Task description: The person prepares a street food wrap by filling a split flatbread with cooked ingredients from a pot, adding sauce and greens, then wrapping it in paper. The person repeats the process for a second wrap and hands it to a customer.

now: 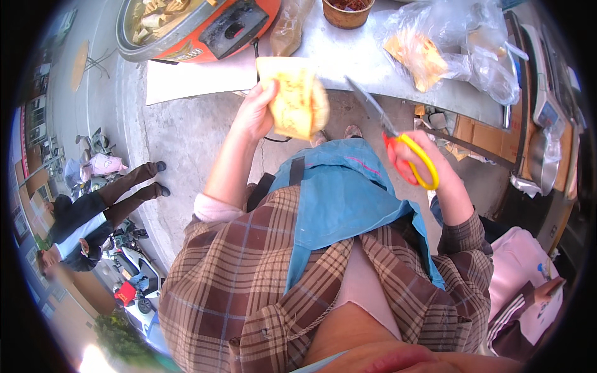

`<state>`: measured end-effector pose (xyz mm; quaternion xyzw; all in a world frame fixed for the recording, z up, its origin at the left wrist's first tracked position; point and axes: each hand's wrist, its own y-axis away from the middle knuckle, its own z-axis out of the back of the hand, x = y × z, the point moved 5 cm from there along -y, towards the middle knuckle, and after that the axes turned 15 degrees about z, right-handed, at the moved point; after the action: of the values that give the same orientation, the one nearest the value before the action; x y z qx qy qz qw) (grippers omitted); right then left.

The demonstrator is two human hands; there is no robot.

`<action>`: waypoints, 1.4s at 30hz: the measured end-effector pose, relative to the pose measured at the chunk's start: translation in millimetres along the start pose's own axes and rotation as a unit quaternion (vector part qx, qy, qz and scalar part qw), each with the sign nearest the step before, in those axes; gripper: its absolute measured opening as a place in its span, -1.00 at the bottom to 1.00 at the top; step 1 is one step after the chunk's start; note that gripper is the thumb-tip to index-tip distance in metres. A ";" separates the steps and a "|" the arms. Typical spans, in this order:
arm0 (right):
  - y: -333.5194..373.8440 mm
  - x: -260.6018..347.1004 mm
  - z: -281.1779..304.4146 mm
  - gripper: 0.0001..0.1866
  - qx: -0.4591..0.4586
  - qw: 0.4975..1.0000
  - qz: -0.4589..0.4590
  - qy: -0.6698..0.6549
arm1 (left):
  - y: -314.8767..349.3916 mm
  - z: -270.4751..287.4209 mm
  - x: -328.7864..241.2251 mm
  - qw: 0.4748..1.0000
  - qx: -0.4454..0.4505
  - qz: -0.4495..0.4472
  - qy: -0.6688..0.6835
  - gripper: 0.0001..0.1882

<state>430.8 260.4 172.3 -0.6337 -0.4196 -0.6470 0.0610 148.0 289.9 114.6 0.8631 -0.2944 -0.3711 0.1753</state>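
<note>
My left hand (254, 112) grips a yellow, brown-spotted flatbread (292, 99), folded or stacked, with the thumb laid over its face. It is held up in front of the table's near edge, and its right side is blurred. To the right, my right hand (432, 160) is closed around the handles of a pair of scissors (424, 163), one loop yellow and the other part red. The blades point up and left toward the table, apart from the flatbread. Whether they are spread is hard to make out.
A metal-topped table (348, 62) bears an orange-red electric cooker (217, 34) full of food, a bowl of dark red stuff (348, 15), a brownish bottle or bag (291, 28) and clear plastic bags (485, 50). A person (81, 230) stands at left near parked scooters (134, 273).
</note>
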 end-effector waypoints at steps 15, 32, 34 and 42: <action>-85.4 55.4 -21.7 -0.71 -0.287 0.828 0.418 0.237 | 7.3 -25.1 25.7 0.971 0.070 -0.043 0.223 -0.43; -53.1 105.5 -70.1 -0.79 -0.310 0.626 0.580 0.420 | 5.3 -77.0 20.2 0.979 0.139 0.013 0.152 -0.36; -53.7 106.8 -80.5 -0.81 -0.286 0.629 0.590 0.418 | 7.4 -77.5 15.2 0.975 0.141 0.009 0.170 -0.28; -77.5 104.3 -111.0 -0.83 -0.171 0.776 0.508 0.334 | 7.4 -48.1 -3.0 0.970 -0.008 -0.087 0.226 -0.49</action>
<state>278.3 288.4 244.3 -0.4986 0.1271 -0.7542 0.4079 179.3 290.2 151.9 0.9455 -0.1681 -0.1823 0.2109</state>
